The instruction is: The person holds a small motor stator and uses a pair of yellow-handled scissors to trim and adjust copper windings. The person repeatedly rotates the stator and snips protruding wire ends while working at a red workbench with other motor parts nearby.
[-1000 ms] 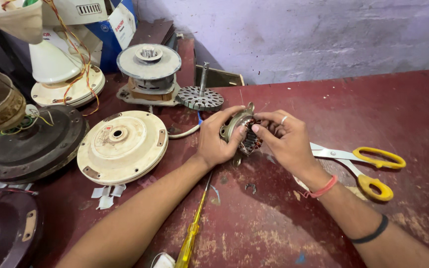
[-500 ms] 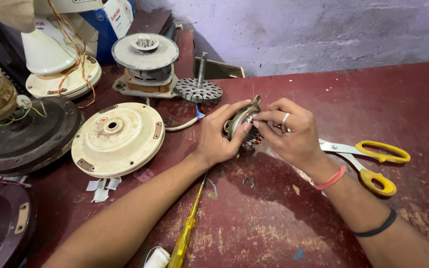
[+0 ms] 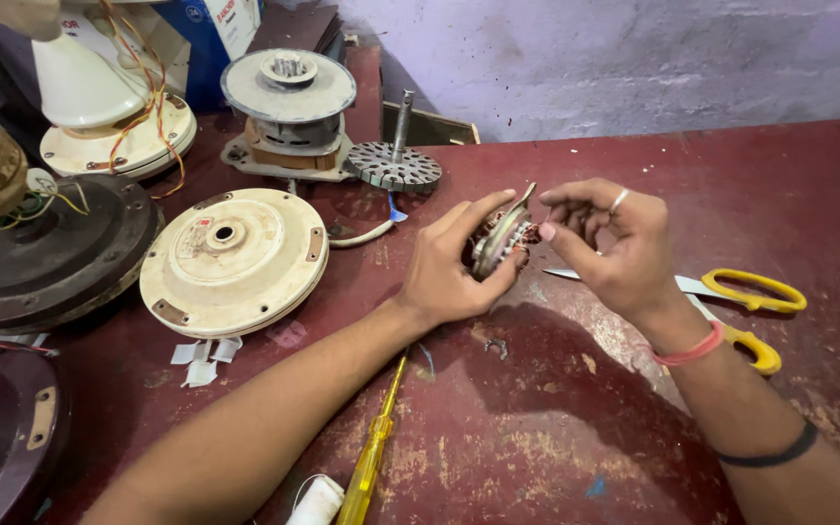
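Resting on the tabletop (image 3: 556, 428), the small motor part (image 3: 500, 238) is gripped by the left hand (image 3: 449, 267); the right hand (image 3: 610, 243) is pinched just beside it.

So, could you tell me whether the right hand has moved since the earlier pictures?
Yes: the right hand has drawn slightly off the stator, toward the yellow scissors.

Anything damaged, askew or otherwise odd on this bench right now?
The dark red painted tabletop is badly worn, with paint flaked off in pale patches. Torn white paper scraps lie loose beside the cream round motor cover. The left hand holds a small copper-wound stator tilted on edge.
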